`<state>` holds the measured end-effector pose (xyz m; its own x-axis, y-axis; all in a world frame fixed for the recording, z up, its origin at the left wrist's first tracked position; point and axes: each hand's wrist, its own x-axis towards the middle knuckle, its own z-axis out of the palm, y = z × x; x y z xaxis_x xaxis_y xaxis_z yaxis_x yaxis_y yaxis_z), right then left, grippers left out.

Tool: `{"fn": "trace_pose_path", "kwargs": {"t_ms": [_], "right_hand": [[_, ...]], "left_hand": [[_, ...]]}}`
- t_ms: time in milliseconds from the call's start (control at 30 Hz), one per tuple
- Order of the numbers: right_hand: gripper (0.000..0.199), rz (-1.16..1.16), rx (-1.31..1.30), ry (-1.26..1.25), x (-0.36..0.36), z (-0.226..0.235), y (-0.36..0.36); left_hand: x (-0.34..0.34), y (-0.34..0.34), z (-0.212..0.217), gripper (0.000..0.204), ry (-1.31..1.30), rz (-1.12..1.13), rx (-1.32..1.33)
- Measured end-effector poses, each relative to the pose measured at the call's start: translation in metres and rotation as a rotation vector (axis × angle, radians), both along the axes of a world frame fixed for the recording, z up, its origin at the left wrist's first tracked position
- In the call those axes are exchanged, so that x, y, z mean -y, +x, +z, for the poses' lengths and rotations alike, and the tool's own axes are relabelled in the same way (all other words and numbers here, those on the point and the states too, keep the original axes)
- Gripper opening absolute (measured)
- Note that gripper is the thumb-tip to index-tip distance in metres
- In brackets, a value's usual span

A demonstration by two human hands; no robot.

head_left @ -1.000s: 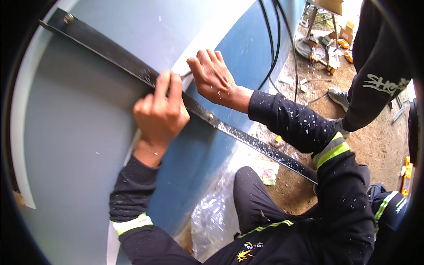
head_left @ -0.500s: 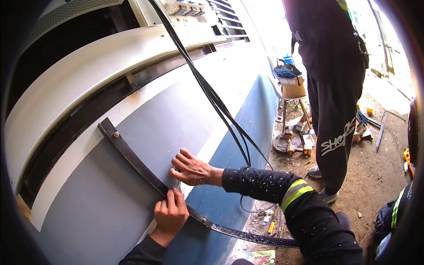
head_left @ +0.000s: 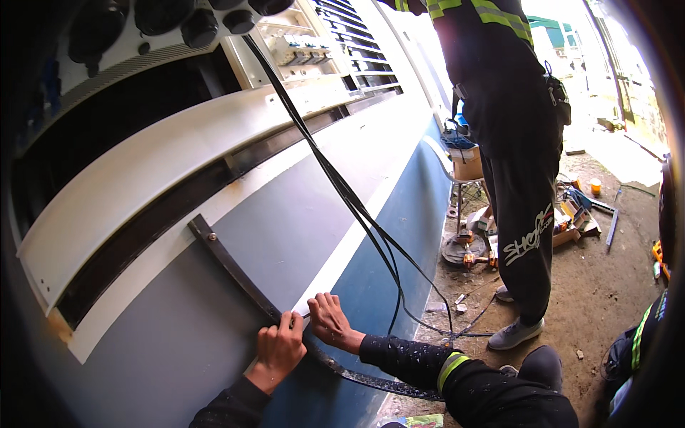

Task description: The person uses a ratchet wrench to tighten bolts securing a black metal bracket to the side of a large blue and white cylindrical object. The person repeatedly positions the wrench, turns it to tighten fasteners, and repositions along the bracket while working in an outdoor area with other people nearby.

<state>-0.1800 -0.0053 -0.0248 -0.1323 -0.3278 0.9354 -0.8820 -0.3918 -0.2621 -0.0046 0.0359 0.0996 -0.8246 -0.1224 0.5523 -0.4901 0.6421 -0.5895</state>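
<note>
A long black flat bar [head_left: 242, 278] runs down the grey and blue wall, looking curved in this wide view, with a bolt [head_left: 212, 237] through its upper end. My left hand [head_left: 278, 349] lies over the bar's middle, thumb and fingers pinched together at its surface. What sits between those fingertips is hidden. Just right of it, my right hand [head_left: 328, 321] is closed with the knuckles up. A thin dark piece shows between the two hands, too small to name. Past my hands the bar's lower part [head_left: 389, 385] is speckled with white flecks.
Black cables [head_left: 335, 175] hang from the cabinet [head_left: 128, 164] down to the ground. At right stands a person in dark clothes [head_left: 521, 178]. Behind are a stool with a cardboard box [head_left: 467, 164], a power drill [head_left: 471, 258] and scattered boxes. Another person's sleeve [head_left: 642, 342] shows at the right edge.
My right hand has come down and right, its fist turned, staying beside my left. The left keeps its pinch on the bar. The view has tilted up, and the standing person has shifted.
</note>
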Motion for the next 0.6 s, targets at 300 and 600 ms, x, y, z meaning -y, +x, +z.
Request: {"fn": "trace_pose_path", "kwargs": {"t_ms": [300,600], "right_hand": [[0.022,-0.038,-0.614,-0.225,0.005,0.104,-0.052],[0.022,-0.068,-0.832,-0.342,0.018,0.129,-0.057]], "left_hand": [[0.011,0.002,-0.015,0.027,-0.156,-0.018,-0.138],[0.01,-0.004,-0.016,0.021,-0.362,0.032,-0.08]]}}
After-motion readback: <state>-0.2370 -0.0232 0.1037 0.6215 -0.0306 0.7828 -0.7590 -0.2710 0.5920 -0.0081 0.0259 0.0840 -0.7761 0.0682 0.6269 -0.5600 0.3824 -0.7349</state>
